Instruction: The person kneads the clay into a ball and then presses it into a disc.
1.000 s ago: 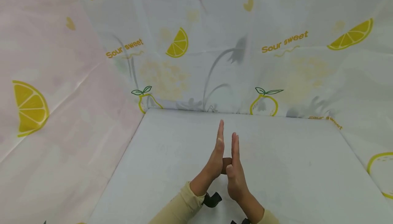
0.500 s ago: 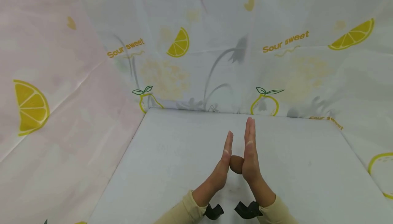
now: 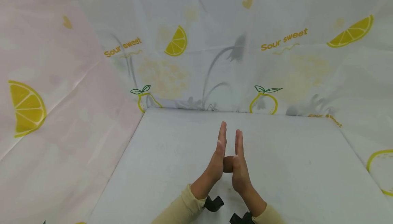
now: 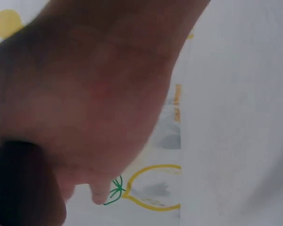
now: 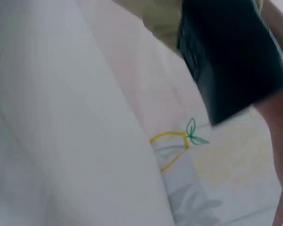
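Between the upright palms of both hands sits a small brown lump that looks like clay. My left hand presses it from the left side, palm flat and fingers straight. From the other side my right hand presses it, fingers also straight, and covers part of the lump. The left fingertips reach slightly farther forward than the right ones. In the left wrist view a hand fills much of the picture, with a dark rounded shape at the lower left.
The hands are over a white tabletop. A lemon-print cloth rises behind it and along both sides. Black wrist cameras hang by the left cuff and the right cuff. The left one's black housing shows large in the right wrist view.
The hands slid against each other: the right went forward with the lump showing more rounded, then drew back while the left moved forward. Half a second ago both were slightly farther right.
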`<state>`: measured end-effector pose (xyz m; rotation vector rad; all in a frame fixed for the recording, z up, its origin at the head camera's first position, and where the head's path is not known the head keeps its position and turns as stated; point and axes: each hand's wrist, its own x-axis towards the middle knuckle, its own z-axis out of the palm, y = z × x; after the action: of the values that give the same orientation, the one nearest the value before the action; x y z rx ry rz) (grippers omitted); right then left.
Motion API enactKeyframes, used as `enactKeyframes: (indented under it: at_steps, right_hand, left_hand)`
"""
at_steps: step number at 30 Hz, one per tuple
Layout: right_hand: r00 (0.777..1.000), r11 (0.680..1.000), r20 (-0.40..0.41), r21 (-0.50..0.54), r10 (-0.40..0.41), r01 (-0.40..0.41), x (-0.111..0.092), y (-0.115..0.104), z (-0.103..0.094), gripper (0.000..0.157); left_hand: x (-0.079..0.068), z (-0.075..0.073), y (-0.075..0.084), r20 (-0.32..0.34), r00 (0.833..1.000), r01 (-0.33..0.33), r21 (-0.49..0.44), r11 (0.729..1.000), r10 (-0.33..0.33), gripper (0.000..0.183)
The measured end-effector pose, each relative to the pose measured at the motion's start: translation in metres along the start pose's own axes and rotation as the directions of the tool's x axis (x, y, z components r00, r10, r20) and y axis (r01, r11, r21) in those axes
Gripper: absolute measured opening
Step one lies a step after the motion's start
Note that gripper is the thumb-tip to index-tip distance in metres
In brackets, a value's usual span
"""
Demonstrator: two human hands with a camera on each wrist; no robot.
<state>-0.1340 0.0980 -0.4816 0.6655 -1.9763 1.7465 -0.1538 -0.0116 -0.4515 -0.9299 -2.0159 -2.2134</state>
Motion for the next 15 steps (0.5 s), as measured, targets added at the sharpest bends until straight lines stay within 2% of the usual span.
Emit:
enactKeyframes:
  at_steps: [7,15]
  right_hand:
    - [0.995,0.994,-0.005,-0.056,-0.098,0.098,0.004,-0.018,0.006,0.065]
    - [0.993,0.994,-0.042,0.017,-0.111,0.112,0.025,-0.025,-0.010,0.068]
  left_hand:
    - [0.000,-0.004,-0.008,-0.010,0.995,0.096,0.002,0.995,-0.096,0.077]
    - [-0.008,0.004,-0.012,0.066,0.990,0.126,0.005,0.992,-0.126,0.074]
